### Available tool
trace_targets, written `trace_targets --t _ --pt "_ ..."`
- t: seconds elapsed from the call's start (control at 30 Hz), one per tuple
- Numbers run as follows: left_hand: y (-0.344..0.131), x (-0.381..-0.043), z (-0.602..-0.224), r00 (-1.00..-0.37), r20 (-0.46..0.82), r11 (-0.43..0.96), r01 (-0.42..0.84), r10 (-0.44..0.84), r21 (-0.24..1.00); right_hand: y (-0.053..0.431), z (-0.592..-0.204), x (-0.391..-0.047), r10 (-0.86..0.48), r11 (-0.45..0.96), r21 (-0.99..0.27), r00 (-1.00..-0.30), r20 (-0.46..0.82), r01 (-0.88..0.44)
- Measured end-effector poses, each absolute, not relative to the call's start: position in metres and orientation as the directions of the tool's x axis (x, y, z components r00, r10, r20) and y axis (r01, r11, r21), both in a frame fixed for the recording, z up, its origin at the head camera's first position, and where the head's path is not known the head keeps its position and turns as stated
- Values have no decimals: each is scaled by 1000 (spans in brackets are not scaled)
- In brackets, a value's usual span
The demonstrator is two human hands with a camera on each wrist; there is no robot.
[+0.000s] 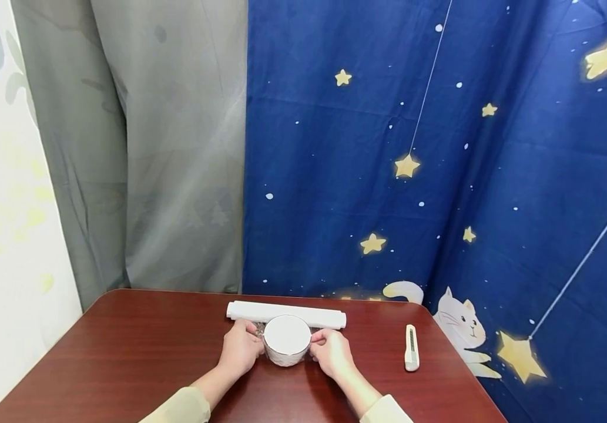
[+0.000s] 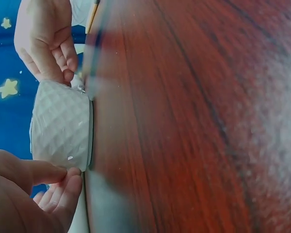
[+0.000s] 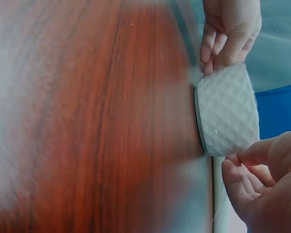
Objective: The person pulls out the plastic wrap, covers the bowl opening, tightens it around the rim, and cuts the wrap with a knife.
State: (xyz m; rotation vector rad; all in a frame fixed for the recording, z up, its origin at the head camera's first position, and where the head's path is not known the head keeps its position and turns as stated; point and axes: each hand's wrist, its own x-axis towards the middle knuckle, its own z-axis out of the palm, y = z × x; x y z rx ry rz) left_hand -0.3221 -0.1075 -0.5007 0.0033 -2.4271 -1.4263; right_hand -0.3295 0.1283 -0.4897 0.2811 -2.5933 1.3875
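Note:
A white bowl (image 1: 287, 357) with a diamond-patterned side (image 2: 60, 127) stands upright on the table in front of me. Clear cling film (image 1: 259, 330) lies over it and bunches at its sides. On the bowl's left, my left hand (image 1: 242, 348) pinches the film between thumb and fingertips, close against the wall. My right hand (image 1: 332, 353) does the same on the opposite side, thumb and fingers together near the base in the right wrist view. Just behind the bowl lies a white roll (image 1: 319, 317), partly hidden by it.
A white utility knife (image 1: 411, 348) lies to the right, near the table's right edge. The dark red wooden table (image 1: 165, 341) ends at the back in front of a grey curtain (image 1: 181, 147) and a blue curtain (image 1: 324, 176) with stars.

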Motion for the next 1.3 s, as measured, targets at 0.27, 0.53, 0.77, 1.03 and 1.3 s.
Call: trace_targets --t 0.27,0.53,0.77,1.03,1.3 --pt "-104 -318 -503 -945 285 483 176 -163 858 129 -492 -330 -150 519 -810 -962 229 -274" --pt "-90 -302 -500 -959 233 381 156 -164 912 130 -487 -331 -167 490 -840 -971 171 -232" --pt "-81 -293 -501 -973 205 385 149 -110 911 126 -484 -323 -151 434 -886 -983 107 -163" --pt "-79 -295 -503 -975 205 398 154 -89 904 121 -478 -306 -191 374 -918 -980 61 -129" --pt "-76 -296 -504 -975 211 394 167 -70 904 116 -468 -294 -282 365 -924 -959 5 -112"
